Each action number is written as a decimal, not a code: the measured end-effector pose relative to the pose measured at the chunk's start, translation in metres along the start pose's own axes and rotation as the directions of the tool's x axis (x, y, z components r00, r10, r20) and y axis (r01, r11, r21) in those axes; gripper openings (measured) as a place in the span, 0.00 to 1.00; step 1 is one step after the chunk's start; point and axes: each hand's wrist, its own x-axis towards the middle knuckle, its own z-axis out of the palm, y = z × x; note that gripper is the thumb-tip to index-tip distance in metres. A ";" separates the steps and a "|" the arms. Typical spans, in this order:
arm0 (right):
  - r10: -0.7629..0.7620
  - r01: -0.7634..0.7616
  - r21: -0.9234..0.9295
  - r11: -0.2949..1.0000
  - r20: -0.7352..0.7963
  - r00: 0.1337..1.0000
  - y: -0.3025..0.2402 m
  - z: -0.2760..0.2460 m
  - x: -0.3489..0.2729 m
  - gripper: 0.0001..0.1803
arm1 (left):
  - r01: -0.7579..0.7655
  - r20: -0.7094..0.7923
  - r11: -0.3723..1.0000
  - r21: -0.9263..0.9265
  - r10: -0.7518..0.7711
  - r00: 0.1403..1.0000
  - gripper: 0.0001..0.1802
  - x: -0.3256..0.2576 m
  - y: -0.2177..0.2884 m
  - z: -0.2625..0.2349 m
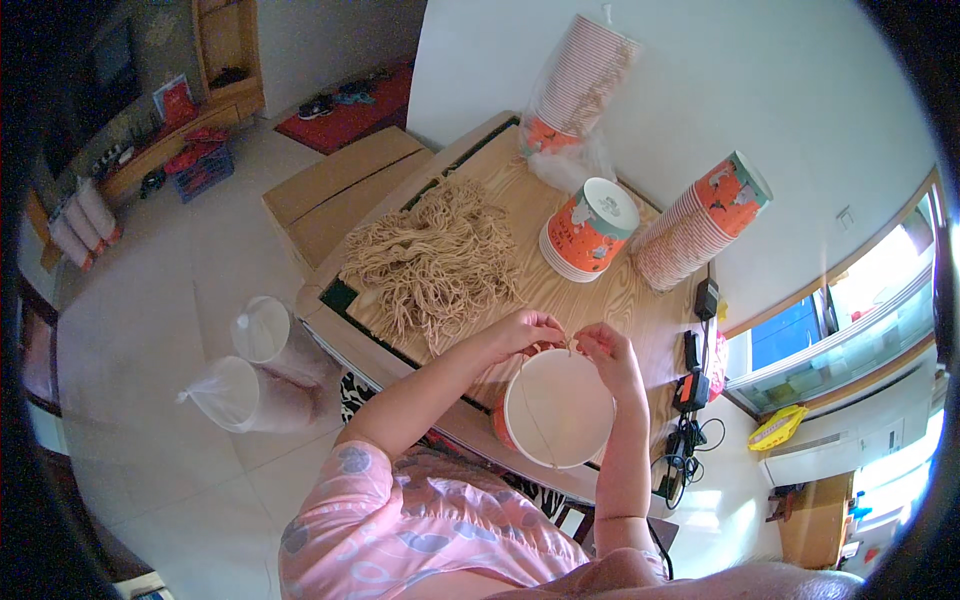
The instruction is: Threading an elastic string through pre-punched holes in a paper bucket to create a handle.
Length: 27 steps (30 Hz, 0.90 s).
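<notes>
A large paper bucket [562, 425], white inside and orange outside, stands open side up at the table's near edge. Over its mouth runs a thin tan cord [535, 420], from the near rim to the far one. At the far rim my left hand [530, 335] pinches the cord, fingers closed. Close beside it on the right, my right hand [608, 355] pinches cord too, with a short bit showing between the two hands. Whether it is knotted is too small to tell. A tangled heap of tan cords [440, 260] lies to the left of my hands.
Beyond the bucket on the wooden table [520, 290] stand a short upside-down bucket stack [590, 230], a tall leaning stack [700, 220] and a bagged stack [585, 80]. Black power adapters [690, 390] line the right edge. Bagged buckets [250, 395] and a cardboard box [345, 195] are left.
</notes>
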 end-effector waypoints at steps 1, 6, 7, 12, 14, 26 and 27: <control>-0.016 0.016 -0.027 1.000 0.016 1.000 0.002 -0.001 -0.001 0.06 | 0.001 0.000 1.000 0.000 -0.001 1.000 0.10 0.000 -0.001 0.000; 0.020 -0.016 -0.084 0.996 0.052 0.998 -0.008 0.001 -0.006 0.05 | -0.009 -0.012 1.000 -0.006 0.009 1.000 0.09 0.000 0.000 -0.001; 0.006 0.000 -0.088 0.996 0.057 0.998 -0.006 0.002 -0.006 0.06 | -0.009 -0.012 1.000 -0.006 0.009 1.000 0.09 0.000 0.000 -0.001; -0.016 0.023 -0.103 0.994 0.065 0.998 -0.006 0.009 -0.002 0.09 | -0.016 -0.003 0.999 -0.044 0.016 1.000 0.09 0.003 -0.001 -0.001; -0.050 0.051 -0.101 0.994 0.018 0.999 -0.005 0.010 -0.001 0.12 | -0.010 -0.018 1.000 -0.018 0.010 1.000 0.09 0.001 0.003 0.001; 0.145 -0.142 -0.149 0.979 0.010 0.989 -0.015 0.008 -0.035 0.08 | -0.063 0.027 0.986 -0.152 0.068 0.997 0.09 -0.034 -0.002 0.026; 0.148 -0.145 -0.151 0.978 0.009 0.989 -0.016 0.009 -0.045 0.08 | -0.033 0.052 0.984 -0.173 0.042 0.998 0.09 -0.039 -0.004 0.031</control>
